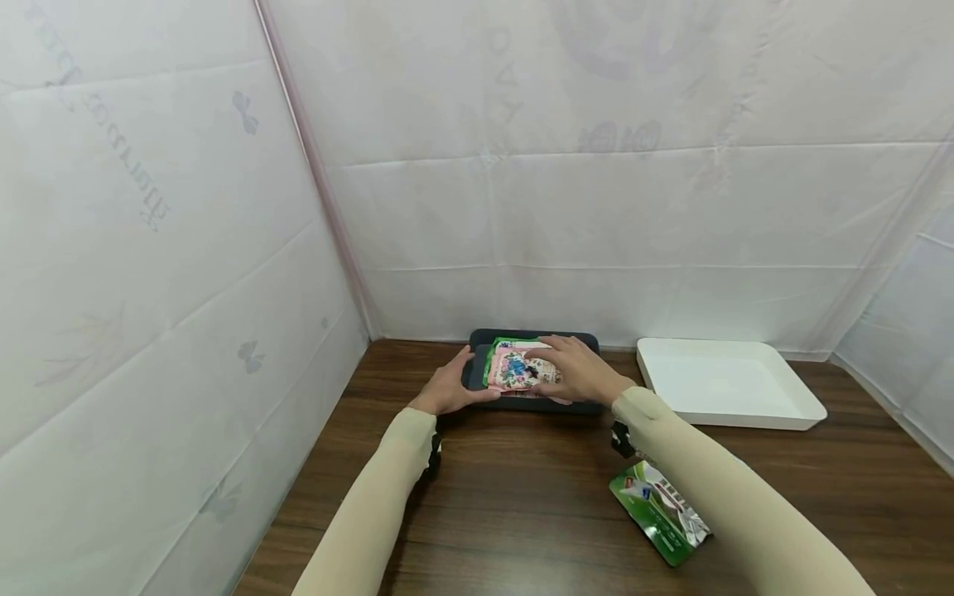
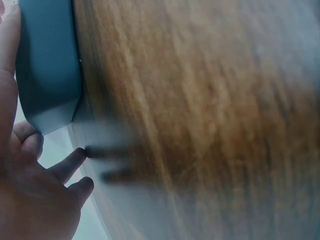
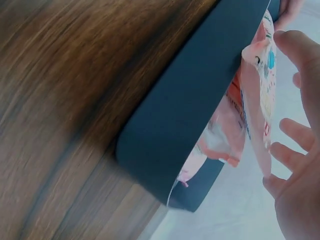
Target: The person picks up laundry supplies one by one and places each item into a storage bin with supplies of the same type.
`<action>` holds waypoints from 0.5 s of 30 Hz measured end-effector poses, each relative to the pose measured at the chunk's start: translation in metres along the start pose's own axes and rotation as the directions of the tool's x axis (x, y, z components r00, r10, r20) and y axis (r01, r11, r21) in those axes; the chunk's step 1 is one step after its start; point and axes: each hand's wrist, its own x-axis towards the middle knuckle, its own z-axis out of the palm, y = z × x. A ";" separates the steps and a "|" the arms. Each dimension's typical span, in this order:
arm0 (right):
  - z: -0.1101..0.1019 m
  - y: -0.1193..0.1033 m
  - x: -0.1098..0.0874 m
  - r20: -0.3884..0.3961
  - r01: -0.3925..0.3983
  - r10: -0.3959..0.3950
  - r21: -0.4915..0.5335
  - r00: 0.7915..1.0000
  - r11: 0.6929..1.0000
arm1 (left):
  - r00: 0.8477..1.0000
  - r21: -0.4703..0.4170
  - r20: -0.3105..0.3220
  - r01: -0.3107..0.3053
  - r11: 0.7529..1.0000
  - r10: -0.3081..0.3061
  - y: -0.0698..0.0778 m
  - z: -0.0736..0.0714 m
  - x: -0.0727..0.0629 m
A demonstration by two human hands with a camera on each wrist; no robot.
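Note:
A dark grey tray (image 1: 477,377) stands on the wooden table near the back wall. On the packets inside it lies a pink floral packet (image 1: 510,370). My left hand (image 1: 450,387) grips the tray's left end, thumb along the front side and fingers around the far corner; the left wrist view shows a finger against the tray's corner (image 2: 50,65). My right hand (image 1: 581,370) is spread over the right part of the floral packet (image 3: 257,100); its fingertips rest at the packet's edge. A green packet shows partly beneath the floral one.
A shallow white tray (image 1: 726,381) stands at the back right. A green and silver packet (image 1: 659,513) lies on the table (image 1: 522,513) under the right forearm, which partly covers it. White sheeting (image 1: 596,215) walls the back and sides.

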 end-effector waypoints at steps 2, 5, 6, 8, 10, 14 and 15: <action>-0.001 0.001 -0.003 -0.007 -0.003 0.003 0.002 1.000 1.000 | 1.000 0.005 0.004 -0.006 1.000 0.006 0.000 -0.001 -0.001; -0.004 0.003 -0.010 -0.020 -0.001 0.002 0.005 1.000 1.000 | 1.000 0.014 0.005 -0.022 1.000 0.022 0.001 -0.002 -0.002; -0.005 0.003 -0.013 -0.025 -0.002 0.002 0.010 1.000 1.000 | 1.000 0.018 0.005 -0.030 0.999 0.030 0.001 -0.002 -0.003; -0.008 0.004 -0.018 -0.031 -0.003 0.004 0.022 1.000 1.000 | 0.999 0.032 0.004 -0.047 0.998 0.047 0.001 -0.003 -0.003; -0.011 0.004 -0.025 -0.041 -0.001 0.002 0.027 0.999 1.000 | 0.998 0.044 0.004 -0.070 0.997 0.070 0.002 -0.004 -0.003; -0.016 0.005 -0.037 -0.057 0.009 -0.008 0.032 0.998 0.999 | 0.993 0.058 0.000 -0.114 0.992 0.114 0.006 -0.007 -0.005; -0.017 0.005 -0.040 -0.063 0.013 -0.011 0.032 0.998 0.999 | 0.992 0.062 -0.003 -0.125 0.990 0.125 0.008 -0.008 -0.006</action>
